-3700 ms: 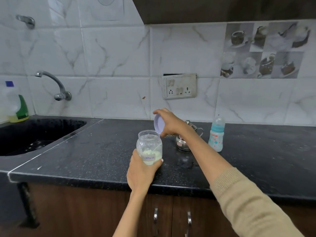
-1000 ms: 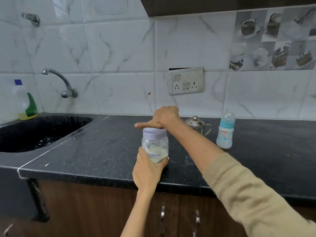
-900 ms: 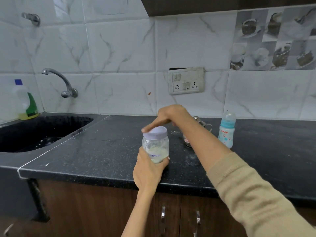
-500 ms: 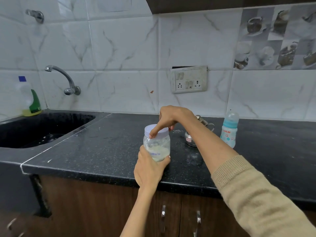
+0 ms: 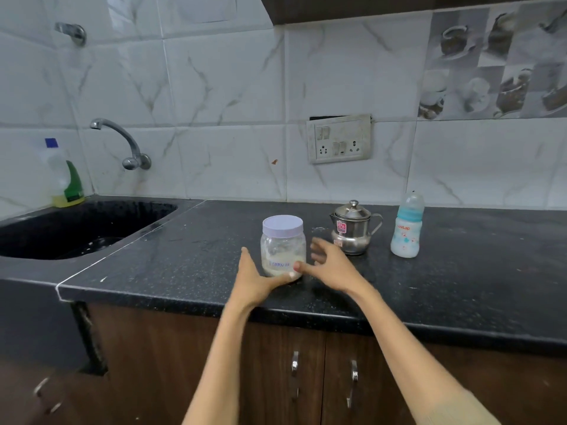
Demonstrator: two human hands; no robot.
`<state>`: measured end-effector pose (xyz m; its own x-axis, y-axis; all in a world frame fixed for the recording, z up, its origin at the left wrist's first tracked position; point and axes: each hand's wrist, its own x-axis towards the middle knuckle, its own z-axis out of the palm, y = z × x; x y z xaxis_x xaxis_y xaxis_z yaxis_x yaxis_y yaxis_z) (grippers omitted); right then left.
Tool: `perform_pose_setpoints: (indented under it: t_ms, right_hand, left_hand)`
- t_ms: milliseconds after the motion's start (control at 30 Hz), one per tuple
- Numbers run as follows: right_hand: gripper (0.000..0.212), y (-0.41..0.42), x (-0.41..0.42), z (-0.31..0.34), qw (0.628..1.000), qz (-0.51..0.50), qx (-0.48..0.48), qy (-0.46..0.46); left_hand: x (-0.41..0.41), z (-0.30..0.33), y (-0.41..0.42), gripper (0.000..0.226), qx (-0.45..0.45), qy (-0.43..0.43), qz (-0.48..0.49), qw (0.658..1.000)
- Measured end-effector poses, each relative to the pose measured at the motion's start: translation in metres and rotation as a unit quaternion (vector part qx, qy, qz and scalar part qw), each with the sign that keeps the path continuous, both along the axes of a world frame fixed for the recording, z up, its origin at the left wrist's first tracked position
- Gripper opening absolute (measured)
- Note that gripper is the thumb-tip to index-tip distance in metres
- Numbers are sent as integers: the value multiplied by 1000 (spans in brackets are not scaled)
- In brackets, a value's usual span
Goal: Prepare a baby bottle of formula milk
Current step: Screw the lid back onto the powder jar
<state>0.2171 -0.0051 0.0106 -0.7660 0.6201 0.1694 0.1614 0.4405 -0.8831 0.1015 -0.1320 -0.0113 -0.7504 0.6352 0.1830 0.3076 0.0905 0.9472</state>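
Observation:
A clear formula jar (image 5: 283,246) with a pale purple lid (image 5: 282,225) on top stands on the black counter (image 5: 190,256), a layer of pale powder at its bottom. My left hand (image 5: 254,277) cups the jar's base, thumb across the front and fingers on the left side. Just right of the jar is my right hand (image 5: 333,266), fingers spread and blurred, holding nothing, its thumb tip near the jar's lower right. The baby bottle (image 5: 406,231), with a blue collar and clear cap, stands upright at the right near the wall.
A lidded steel pot (image 5: 352,231) stands between the jar and the baby bottle. A black sink (image 5: 76,228) with a wall tap (image 5: 122,142) and a dish soap bottle (image 5: 66,179) is at the left. A socket panel (image 5: 339,138) is on the tiles.
My right hand put the lid on the jar, turned it, then came off and dropped to the jar's right. My left hand slid down to the jar's base.

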Motion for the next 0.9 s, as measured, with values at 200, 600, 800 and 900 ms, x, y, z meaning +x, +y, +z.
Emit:
perform_pose_setpoints:
  t_ms: [200,600,800,900]
  right_hand:
    - [78,8,-2,-12,996,12,-58,65]
    - [58,25,-29,-19,997,-15,-38,71]
    - [53,55,-61,-10,997,-26,-29,63]
    - [54,73,-81,-9,997,-25,-43,64]
  left_hand:
    - [-44,6,-26,49,99,-90,-82,988]
    - [-67,10,13,32,19,-69,-145,987]
    - [-92,14,52,34,11,-43,-128,991]
    - [-108,14,73,34,12,-40,-119,992]
